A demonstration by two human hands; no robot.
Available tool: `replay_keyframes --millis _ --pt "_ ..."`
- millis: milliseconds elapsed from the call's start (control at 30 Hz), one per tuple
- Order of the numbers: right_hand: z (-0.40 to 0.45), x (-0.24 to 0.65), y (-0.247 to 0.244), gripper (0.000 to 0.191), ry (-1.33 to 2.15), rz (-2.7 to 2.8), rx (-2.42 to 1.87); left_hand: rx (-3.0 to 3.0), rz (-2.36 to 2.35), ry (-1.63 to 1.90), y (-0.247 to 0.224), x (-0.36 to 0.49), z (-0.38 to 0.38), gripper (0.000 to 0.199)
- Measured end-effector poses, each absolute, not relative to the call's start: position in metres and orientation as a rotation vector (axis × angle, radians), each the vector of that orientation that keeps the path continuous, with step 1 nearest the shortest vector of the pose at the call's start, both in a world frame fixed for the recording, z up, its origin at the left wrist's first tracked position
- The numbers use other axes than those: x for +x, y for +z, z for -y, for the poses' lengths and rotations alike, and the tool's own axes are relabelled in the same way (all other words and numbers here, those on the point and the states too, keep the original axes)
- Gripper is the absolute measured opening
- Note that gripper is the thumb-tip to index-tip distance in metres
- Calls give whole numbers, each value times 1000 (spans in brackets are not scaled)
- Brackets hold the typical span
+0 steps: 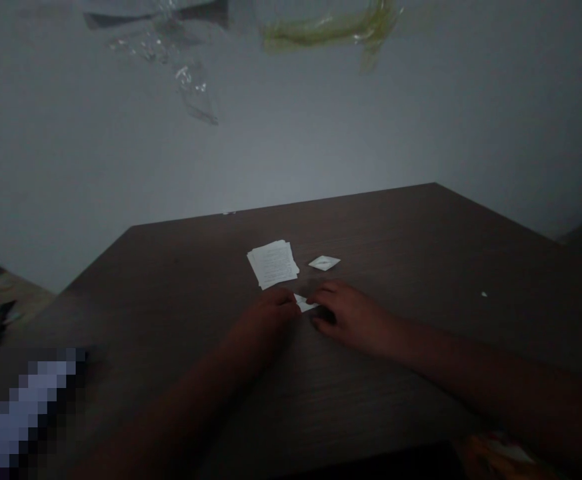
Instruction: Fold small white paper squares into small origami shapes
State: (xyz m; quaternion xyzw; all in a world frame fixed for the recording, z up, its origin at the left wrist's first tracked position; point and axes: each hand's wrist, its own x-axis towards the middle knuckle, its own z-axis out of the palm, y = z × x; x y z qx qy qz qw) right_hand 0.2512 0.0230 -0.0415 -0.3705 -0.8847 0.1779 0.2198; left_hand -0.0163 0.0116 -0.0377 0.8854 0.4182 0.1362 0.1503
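Small paper piece between your left hand and right hand

Your left hand: fingers bent, tips at the piece's left end; grip on it cannot be told. Piece just right of those tips, on the table, long axis apparently left to right, ends hidden. Your right hand: thumb and fingers parted, fingertips at the right end, no grip evident; neither hand clearly nearer. Surface: dark; paper stack beyond your left hand, diamond-shaped paper beyond your right, white scrap farther right. Room: dim, pale wall behind, yellowish strip high up
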Motion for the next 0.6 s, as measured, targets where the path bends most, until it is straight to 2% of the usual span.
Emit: replay_keyframes --millis 200,600 --pt "-25 250 -47 22 528 2456 -935 2587 -1211 404 -26 -12 -5 16" --pt "-26 249 -48 19 489 2520 -761 2669 -1221 369 -23 -8 -7 14"
